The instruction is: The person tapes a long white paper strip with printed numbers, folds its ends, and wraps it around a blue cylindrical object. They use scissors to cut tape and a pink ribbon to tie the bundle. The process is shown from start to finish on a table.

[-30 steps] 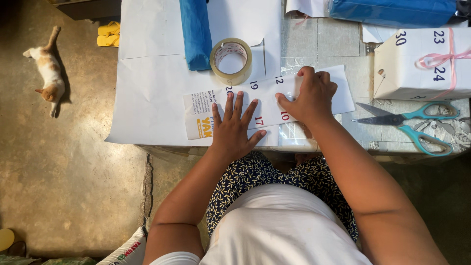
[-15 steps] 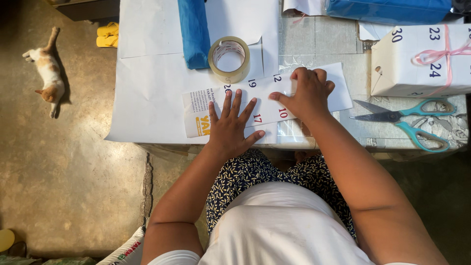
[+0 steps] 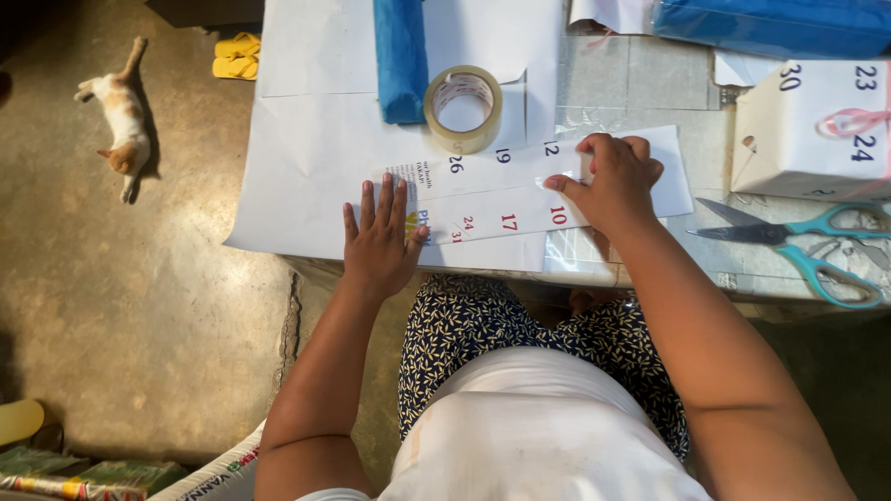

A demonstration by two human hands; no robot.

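The left hand (image 3: 380, 243) lies flat, fingers spread, pressing the left end of a long white paper strip printed with numbers (image 3: 520, 190). The right hand (image 3: 614, 184) curls closed, pinching that strip near its middle. Just beyond the hands sits a tan tape roll (image 3: 463, 109); teal-handled scissors (image 3: 803, 243) lie right of the pinching hand.

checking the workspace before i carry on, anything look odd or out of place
Only a cat sprawled on the floor left of the table. The left hand and right hand press a calendar strip lying slightly askew.
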